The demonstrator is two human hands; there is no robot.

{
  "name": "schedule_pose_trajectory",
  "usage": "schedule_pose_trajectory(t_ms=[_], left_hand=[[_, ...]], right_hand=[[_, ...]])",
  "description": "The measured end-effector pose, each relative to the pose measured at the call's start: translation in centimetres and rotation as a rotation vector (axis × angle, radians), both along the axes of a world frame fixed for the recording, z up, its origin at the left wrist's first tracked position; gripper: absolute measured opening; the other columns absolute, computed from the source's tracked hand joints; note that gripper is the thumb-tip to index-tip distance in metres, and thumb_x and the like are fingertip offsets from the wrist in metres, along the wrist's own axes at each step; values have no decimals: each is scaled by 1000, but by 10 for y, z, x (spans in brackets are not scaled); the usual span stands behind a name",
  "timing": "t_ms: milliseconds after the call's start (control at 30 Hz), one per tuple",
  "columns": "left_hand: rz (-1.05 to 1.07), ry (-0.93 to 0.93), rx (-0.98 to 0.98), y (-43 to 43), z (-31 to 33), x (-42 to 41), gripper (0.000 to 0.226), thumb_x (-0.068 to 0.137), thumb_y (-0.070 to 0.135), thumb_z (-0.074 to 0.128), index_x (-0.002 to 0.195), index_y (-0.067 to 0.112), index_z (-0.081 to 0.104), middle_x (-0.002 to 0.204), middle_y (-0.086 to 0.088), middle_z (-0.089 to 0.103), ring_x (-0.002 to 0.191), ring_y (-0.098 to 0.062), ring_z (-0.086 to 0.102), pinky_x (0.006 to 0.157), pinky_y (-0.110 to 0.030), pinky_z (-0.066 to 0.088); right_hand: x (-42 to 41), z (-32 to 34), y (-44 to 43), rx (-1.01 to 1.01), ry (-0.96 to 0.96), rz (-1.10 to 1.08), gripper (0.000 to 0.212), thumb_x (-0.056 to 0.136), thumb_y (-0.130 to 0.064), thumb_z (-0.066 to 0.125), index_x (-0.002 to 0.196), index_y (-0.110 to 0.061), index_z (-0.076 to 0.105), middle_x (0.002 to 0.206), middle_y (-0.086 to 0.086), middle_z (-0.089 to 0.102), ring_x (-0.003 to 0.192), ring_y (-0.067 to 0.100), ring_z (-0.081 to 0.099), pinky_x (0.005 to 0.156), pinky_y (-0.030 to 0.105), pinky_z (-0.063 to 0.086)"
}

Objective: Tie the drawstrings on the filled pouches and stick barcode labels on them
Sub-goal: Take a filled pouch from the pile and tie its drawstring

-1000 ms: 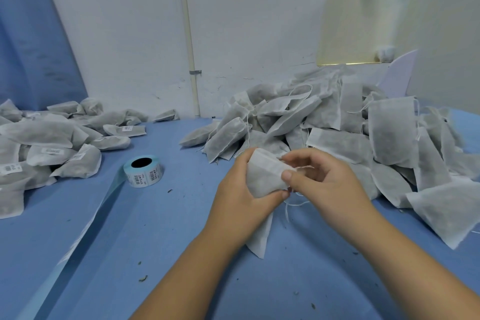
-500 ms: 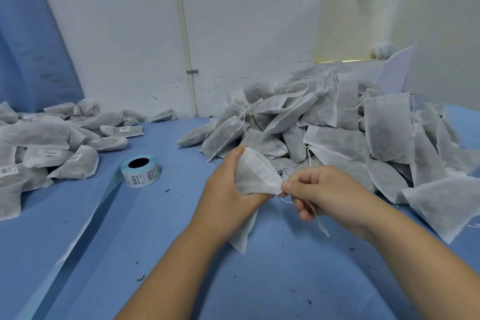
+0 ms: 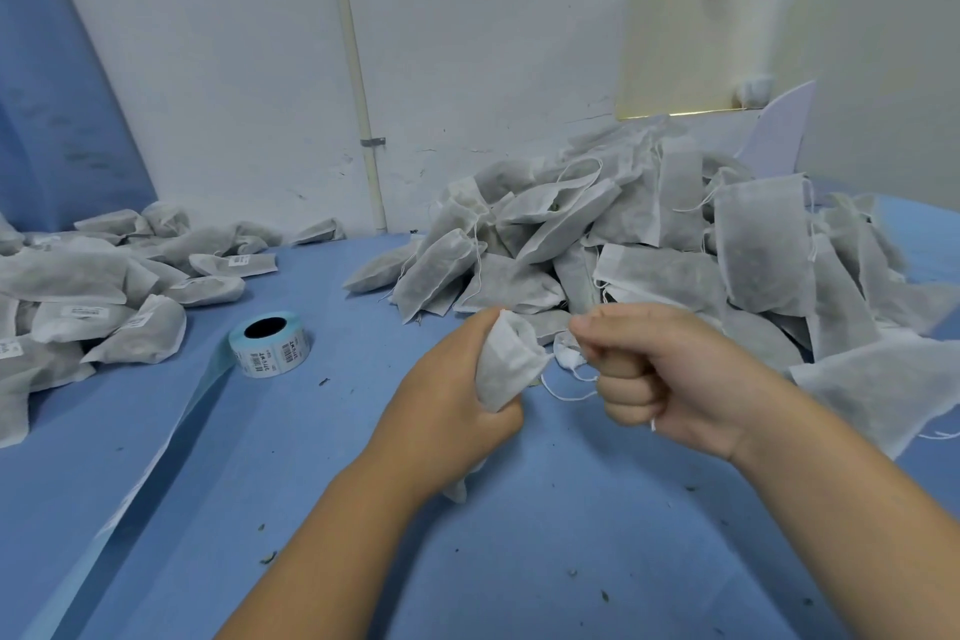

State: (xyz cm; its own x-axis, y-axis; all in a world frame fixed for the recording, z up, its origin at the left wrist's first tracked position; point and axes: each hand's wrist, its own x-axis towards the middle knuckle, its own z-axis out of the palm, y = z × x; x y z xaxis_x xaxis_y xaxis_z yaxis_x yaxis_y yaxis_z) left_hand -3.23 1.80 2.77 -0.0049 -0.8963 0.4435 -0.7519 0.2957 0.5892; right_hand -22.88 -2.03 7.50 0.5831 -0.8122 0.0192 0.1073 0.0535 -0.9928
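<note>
Closing the left grip [image 3: 457, 395] round the middle of a filled white pouch [image 3: 506, 364], just above the near part of the blue table [image 3: 311, 509]. Pointing the pouch's gathered mouth up and a little to the right, toward the other hand. Running its long axis steeply, from that mouth down to a bottom corner poking out below the palm on the near side.

Clamping the right grip [image 3: 670, 369], curled into a fist, on the thin white drawstring [image 3: 566, 394] just beside the pouch mouth. Trailing a slack loop of string between pouch and fist, and a short end below the fist.

Standing further out to the left, well apart from both hands: a roll of barcode labels [image 3: 270, 343], dark core facing up, with a pale backing strip [image 3: 156, 457] trailing toward the near left edge.

Heaping up behind the hands on the right: a big pile of filled pouches [image 3: 675, 244] with loose strings. Lying spread at the far left: labelled pouches [image 3: 78, 286], several showing white stickers.

Rising behind everything: a white wall [image 3: 234, 68] with a pale upright pipe [image 3: 358, 68].
</note>
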Motion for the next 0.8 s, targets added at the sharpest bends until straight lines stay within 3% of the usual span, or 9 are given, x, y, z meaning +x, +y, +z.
schedule_pose_trajectory(t_ms=[67, 200, 367, 467, 533, 567, 633, 700, 800], left_hand=[[2, -18, 28, 0, -2, -1, 53, 70, 30, 56, 112, 57, 39, 97, 25, 56, 87, -1, 55, 70, -22, 49], [1, -28, 106, 0, -5, 0, 60, 67, 35, 54, 123, 53, 42, 98, 25, 56, 89, 3, 54, 72, -15, 44], [-117, -94, 144, 10, 6, -17, 16, 65, 31, 45, 76, 42, 41, 76, 17, 50, 70, -8, 47, 61, -27, 38], [-143, -311, 222, 13, 14, -21, 10, 65, 36, 42, 73, 36, 36, 75, 11, 47, 80, -17, 45, 69, -32, 33], [-111, -473, 265, 13, 20, -19, 23, 69, 50, 42, 92, 51, 44, 98, 21, 51, 101, -14, 45, 85, -30, 31], [-101, -487, 288, 13, 22, -18, 48, 70, 62, 42, 117, 55, 42, 118, 24, 49, 116, -9, 41, 98, -29, 30], [-144, -257, 263, 17, 30, -20, 91, 65, 81, 40, 148, 47, 22, 141, 25, 38, 133, 6, 31, 110, -23, 25], [-271, 144, 159, 21, 34, -30, 98, 64, 89, 43, 149, 46, 20, 140, 28, 43, 132, 15, 34, 106, -17, 30], [-381, 510, 13, 18, 32, -53, 95, 69, 91, 43, 146, 35, 37, 127, 25, 61, 126, 3, 51, 107, -28, 38]], right_hand=[[-1, 2, -1, 19, -121, -30, 26, 72, -25, 65, 51, -19, 50, 44, -9, 19, 36, 5, 12, 40, 17, 10], [-8, 12, -4, 82, -359, -151, 22, 76, -19, 59, 58, -15, 47, 46, -9, 9, 40, 9, 3, 37, 12, 13], [-13, 15, -6, 95, -488, -231, 23, 77, -21, 57, 58, -15, 44, 51, -6, 4, 41, 10, 1, 36, 14, 9], [-7, 12, -3, 107, -487, -132, 21, 79, -23, 56, 62, -15, 46, 51, -7, 4, 41, 10, 2, 37, 15, 10], [-3, 10, 0, 114, -486, -56, 21, 81, -25, 56, 64, -15, 50, 51, -7, 5, 41, 10, 2, 37, 16, 11], [-2, 9, 1, 112, -480, -26, 20, 81, -27, 56, 66, -16, 51, 50, -7, 6, 41, 10, 3, 37, 16, 12], [1, 8, 3, 99, -459, 16, 19, 81, -30, 59, 69, -16, 51, 49, -7, 7, 40, 10, 5, 36, 16, 14], [2, 8, 4, 73, -437, 61, 18, 81, -29, 59, 72, -15, 52, 49, -7, 9, 39, 9, 6, 37, 15, 14], [5, 7, 5, 21, -432, 166, 20, 87, -24, 51, 71, -15, 57, 49, -6, 9, 38, 8, 7, 38, 12, 15]])
